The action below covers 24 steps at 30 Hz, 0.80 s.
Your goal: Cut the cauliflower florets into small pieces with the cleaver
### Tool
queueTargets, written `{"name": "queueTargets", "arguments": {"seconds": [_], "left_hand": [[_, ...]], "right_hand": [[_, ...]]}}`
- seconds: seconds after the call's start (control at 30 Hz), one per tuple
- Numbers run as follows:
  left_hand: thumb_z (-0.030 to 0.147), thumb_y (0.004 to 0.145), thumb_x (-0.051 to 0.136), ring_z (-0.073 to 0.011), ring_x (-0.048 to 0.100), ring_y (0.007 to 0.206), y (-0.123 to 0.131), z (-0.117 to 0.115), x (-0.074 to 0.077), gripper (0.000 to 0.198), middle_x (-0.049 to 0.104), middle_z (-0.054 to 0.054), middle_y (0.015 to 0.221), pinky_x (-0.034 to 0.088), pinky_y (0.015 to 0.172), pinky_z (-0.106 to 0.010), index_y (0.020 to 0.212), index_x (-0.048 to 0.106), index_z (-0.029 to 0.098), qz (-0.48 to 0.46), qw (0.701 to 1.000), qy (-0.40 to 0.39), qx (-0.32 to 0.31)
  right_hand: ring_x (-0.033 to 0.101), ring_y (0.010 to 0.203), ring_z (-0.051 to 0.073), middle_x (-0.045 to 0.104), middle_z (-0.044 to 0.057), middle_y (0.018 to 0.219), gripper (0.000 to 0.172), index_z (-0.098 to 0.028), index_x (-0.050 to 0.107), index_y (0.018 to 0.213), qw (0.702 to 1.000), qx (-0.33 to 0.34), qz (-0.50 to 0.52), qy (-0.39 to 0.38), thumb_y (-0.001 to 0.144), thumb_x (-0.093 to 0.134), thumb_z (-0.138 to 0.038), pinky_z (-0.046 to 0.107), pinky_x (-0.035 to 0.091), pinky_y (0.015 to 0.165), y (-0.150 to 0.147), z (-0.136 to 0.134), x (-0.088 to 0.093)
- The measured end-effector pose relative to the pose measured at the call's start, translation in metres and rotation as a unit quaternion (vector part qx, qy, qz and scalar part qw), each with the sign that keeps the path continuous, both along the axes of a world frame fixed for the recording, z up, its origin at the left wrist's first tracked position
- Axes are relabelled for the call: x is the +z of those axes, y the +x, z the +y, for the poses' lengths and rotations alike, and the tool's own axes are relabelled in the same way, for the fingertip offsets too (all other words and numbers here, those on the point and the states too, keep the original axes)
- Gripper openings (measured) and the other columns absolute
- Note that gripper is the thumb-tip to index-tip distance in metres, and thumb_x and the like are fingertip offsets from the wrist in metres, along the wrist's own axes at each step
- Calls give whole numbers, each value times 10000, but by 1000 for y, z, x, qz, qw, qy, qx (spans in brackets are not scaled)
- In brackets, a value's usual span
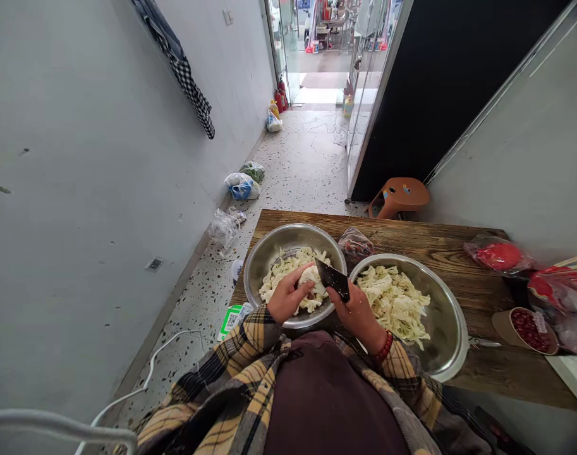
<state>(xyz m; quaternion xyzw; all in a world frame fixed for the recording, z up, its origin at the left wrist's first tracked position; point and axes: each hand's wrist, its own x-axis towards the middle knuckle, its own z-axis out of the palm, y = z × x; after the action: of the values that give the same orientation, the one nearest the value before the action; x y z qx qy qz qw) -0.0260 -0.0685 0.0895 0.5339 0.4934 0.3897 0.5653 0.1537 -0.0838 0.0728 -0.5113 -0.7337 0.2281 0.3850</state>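
Note:
My left hand (288,294) is wrapped round a white piece of cauliflower (311,278) over the left steel bowl (257,259). In my right hand (357,313) is a dark, wide-bladed knife (333,280), its blade against the right side of that piece. Cut cauliflower florets (288,268) lie in the left bowl, below my hands. To the right, a larger steel bowl (447,322) holds a heap of cut cauliflower (395,303). My right forearm passes over its near left edge.
Both bowls stand on a brown wooden table (425,237). Behind them is a bagged item (356,245). At right are a small knife (485,342), a tub of red beans (529,330) and a red wrapped packet (499,255). An orange stool (404,194) stands beyond the table.

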Motion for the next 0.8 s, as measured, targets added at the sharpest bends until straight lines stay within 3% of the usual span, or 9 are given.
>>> {"name": "queueTargets", "arguments": {"seconds": [0.13, 0.3, 0.43, 0.53, 0.63, 0.7, 0.8], "left_hand": [[407, 761, 651, -124, 562, 639, -3, 4, -2, 522, 653, -58, 986, 500, 617, -270, 1227, 587, 181, -78, 996, -46, -19], [407, 723, 698, -181, 602, 805, -2, 0, -7, 532, 664, -87, 1040, 504, 639, -263, 1189, 609, 166, -138, 986, -92, -32], [392, 720, 713, -202, 636, 875, 0, 0, -1, 487, 657, -111, 1093, 511, 667, -270, 1143, 604, 177, -214, 965, -148, -22], [360, 725, 719, -198, 651, 891, 5, 2, 5, 404, 645, -114, 1115, 522, 703, -282, 1065, 608, 172, -257, 951, -169, -14], [339, 728, 721, -196, 654, 905, 15, 5, 7, 385, 642, -114, 1118, 524, 741, -287, 1050, 612, 159, -268, 946, -182, -14], [322, 719, 729, -196, 646, 926, 22, 6, 7, 401, 640, -116, 1125, 522, 774, -293, 1064, 612, 153, -265, 945, -192, -21], [312, 704, 739, -189, 637, 920, 34, 8, 7, 411, 645, -114, 1106, 520, 787, -296, 1060, 617, 146, -250, 948, -194, -22]], "right_hand": [[644, 702, 199, 677, 65, 744, 318, -189, 652, 848, 1000, 1, 15, -8, 928, 418, -389, 290, 492, 659, -1, -2, 0], [608, 541, 186, 656, 67, 585, 476, -169, 636, 662, 981, -154, 55, -108, 881, 435, -540, 272, 445, 530, 12, 1, -10], [582, 459, 194, 648, 81, 535, 577, -147, 646, 649, 942, -259, 86, -198, 828, 425, -649, 286, 408, 469, 57, 3, -26], [594, 515, 222, 638, 101, 539, 580, -154, 637, 621, 945, -273, -21, -176, 839, 408, -640, 308, 409, 522, 96, -5, -41], [629, 665, 246, 685, 118, 718, 511, -162, 657, 783, 961, -226, -108, -115, 879, 375, -577, 322, 432, 588, 124, -17, -51], [634, 734, 248, 690, 113, 800, 463, -176, 650, 850, 968, -199, -129, -82, 900, 362, -535, 331, 448, 627, 131, -25, -50], [618, 637, 226, 664, 86, 687, 434, -179, 637, 782, 970, -202, -106, -79, 918, 370, -494, 319, 447, 591, 119, -35, -37]]}}
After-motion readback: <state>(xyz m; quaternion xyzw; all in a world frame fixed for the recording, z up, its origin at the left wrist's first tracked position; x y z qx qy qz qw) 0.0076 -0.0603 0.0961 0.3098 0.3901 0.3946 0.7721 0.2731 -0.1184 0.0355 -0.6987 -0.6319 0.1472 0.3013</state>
